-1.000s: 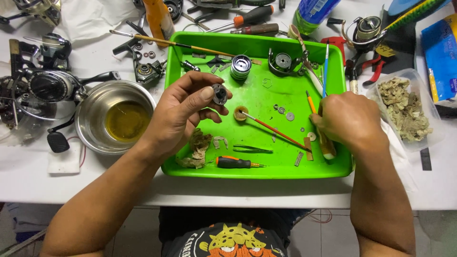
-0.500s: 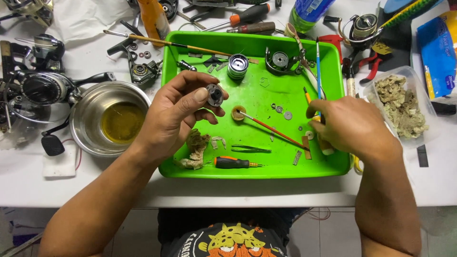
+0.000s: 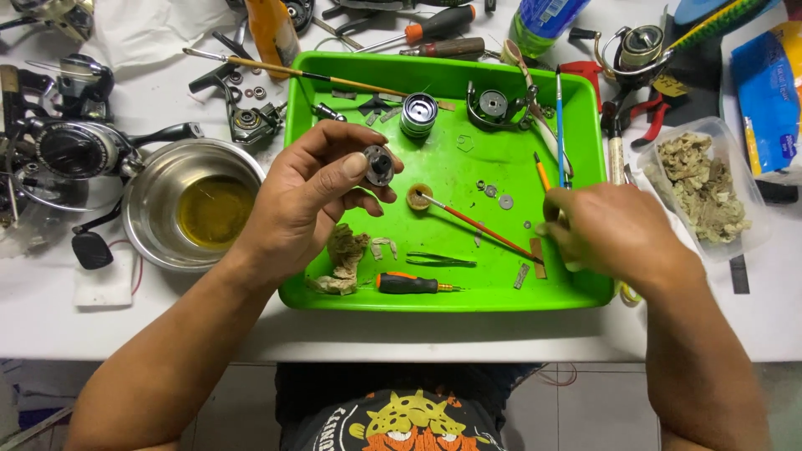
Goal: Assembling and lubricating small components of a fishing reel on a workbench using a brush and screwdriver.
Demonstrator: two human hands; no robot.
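Left hand (image 3: 313,196) pinches small round metal reel part (image 3: 378,164) above green tray (image 3: 451,296), nine o'clock side. Right hand (image 3: 614,230) at three o'clock, fingers curled onto tray edge near brushes; contents hidden. Step: inspecting part. Next probably needs brush.

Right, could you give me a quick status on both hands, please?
Left hand pinching a small round metal part above the green tray. Right hand down at tray's right edge, contents hidden. Red-handled brush lying between.
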